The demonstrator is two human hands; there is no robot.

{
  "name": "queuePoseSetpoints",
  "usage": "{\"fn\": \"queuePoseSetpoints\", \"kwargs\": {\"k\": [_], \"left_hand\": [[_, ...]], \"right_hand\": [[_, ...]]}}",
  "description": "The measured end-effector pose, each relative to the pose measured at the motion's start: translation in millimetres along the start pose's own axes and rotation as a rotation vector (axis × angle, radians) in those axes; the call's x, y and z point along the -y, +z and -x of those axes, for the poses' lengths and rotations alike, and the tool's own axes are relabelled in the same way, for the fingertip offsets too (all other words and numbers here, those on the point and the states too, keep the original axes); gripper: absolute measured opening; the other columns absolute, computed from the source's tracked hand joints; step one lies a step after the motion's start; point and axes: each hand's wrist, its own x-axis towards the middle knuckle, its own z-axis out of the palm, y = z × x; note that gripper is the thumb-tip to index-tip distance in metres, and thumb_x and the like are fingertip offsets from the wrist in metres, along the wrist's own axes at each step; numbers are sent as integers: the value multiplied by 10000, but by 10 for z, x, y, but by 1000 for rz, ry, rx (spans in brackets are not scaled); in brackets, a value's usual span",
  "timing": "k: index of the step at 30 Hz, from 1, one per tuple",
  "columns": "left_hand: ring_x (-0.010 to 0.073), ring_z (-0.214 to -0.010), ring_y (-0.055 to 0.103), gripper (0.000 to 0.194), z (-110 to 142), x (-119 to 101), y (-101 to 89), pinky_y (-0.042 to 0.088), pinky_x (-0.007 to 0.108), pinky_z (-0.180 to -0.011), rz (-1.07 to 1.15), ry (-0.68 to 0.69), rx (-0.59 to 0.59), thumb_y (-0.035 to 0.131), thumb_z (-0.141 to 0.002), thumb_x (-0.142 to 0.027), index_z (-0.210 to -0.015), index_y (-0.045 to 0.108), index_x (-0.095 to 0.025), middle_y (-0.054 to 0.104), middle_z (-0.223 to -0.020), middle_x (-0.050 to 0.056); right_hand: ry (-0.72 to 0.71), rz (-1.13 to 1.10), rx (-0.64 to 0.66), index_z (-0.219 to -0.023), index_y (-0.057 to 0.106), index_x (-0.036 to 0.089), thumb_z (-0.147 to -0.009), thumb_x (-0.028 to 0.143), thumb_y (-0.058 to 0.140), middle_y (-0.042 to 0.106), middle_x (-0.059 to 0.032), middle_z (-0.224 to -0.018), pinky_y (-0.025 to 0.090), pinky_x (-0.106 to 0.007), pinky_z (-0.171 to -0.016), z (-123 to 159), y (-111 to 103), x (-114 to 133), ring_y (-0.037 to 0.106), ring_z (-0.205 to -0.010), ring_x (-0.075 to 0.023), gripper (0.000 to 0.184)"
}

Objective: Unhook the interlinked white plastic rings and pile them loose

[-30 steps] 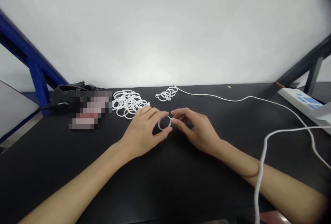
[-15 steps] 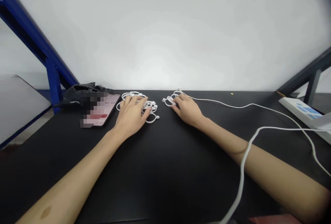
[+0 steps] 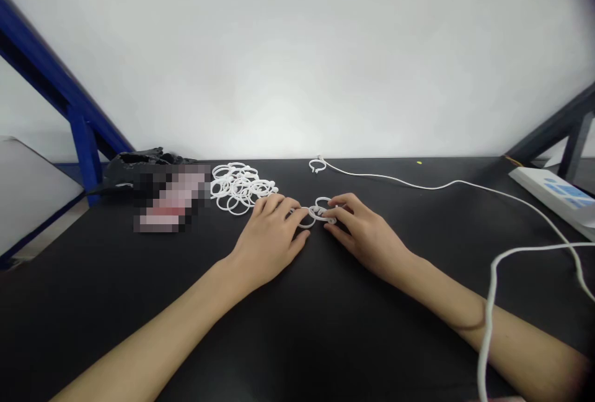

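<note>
My left hand (image 3: pixel 269 241) and my right hand (image 3: pixel 365 231) meet at the middle of the black table (image 3: pixel 297 327). Between their fingertips lies a small cluster of linked white plastic rings (image 3: pixel 317 212). The left fingers pinch a ring at the cluster's left side; the right fingers pinch the rings on its right. A pile of several loose white rings (image 3: pixel 239 186) lies just beyond the left hand. One more ring (image 3: pixel 317 165) sits at the end of a white cable near the wall.
A blurred phone (image 3: pixel 170 201) and a black bundle (image 3: pixel 139 163) lie at the back left. White cables (image 3: pixel 493 290) run across the right side towards a white device (image 3: pixel 555 194). A blue frame post (image 3: pixel 83 142) stands at the left.
Both hands have drawn back from the far piles to the middle of the table, bringing rings with them. The small ring cluster by the cable end has moved nearer, leaving one ring there.
</note>
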Motion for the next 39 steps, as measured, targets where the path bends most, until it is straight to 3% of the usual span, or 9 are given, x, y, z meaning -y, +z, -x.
{"fn": "queuePoseSetpoints", "kwargs": {"k": [7, 15, 18, 22, 29, 35, 39], "left_hand": [[258, -1077, 472, 216, -12, 39, 27, 363, 447, -937, 33, 25, 76, 517, -952, -270, -1124, 627, -198, 644, -1102, 48], [235, -1034, 498, 206, -17, 3, -50, 385, 430, -925, 87, -14, -60, 579, -922, -278, -1111, 584, -198, 633, -1071, 46], [230, -1008, 511, 235, -8, 7, -75, 401, 425, -911, 94, 21, -106, 595, -917, -268, -1139, 574, -194, 640, -1055, 51], [207, -958, 528, 112, 0, 23, -91, 418, 394, -877, 113, 115, -156, 568, -935, -205, -1032, 623, -200, 671, -1002, 36], [207, -937, 530, 107, 4, 39, -84, 430, 390, -857, 103, 132, -186, 573, -939, -216, -921, 678, -225, 718, -966, 14], [191, -898, 524, 107, 8, 31, -77, 434, 378, -831, 130, 115, -179, 589, -933, -230, -905, 689, -202, 717, -951, 18], [194, -898, 526, 107, 3, 29, -54, 436, 389, -838, 140, 125, -171, 599, -929, -240, -928, 697, -196, 721, -950, 20]], "right_hand": [[62, -6, -3, -1076, 646, 208, -939, 229, 552, 554, -76, -1075, 554, -321, -676, -10, -75, -17, 611, -757, -152, 168], [3, -139, -72, -1082, 652, 226, -956, 194, 529, 623, -32, -996, 509, -258, -690, -3, -175, 29, 614, -780, -128, 179], [-37, -187, -100, -1093, 640, 234, -960, 190, 520, 626, -26, -999, 493, -236, -673, -10, -192, 47, 611, -782, -117, 184], [-68, -259, -109, -1122, 604, 227, -965, 226, 527, 640, -24, -951, 510, -236, -711, -14, -205, 73, 623, -802, -123, 175], [49, -395, -100, -1060, 610, 224, -898, 257, 629, 682, -22, -924, 549, -221, -635, -18, -193, 97, 663, -792, -134, 166], [4, -449, -83, -1102, 606, 205, -897, 233, 617, 656, -27, -939, 546, -248, -718, -25, -210, 112, 645, -767, -120, 207], [1, -465, -66, -1004, 621, 205, -922, 235, 582, 646, -19, -910, 518, -232, -689, -28, -207, 106, 623, -757, -114, 96]]}}
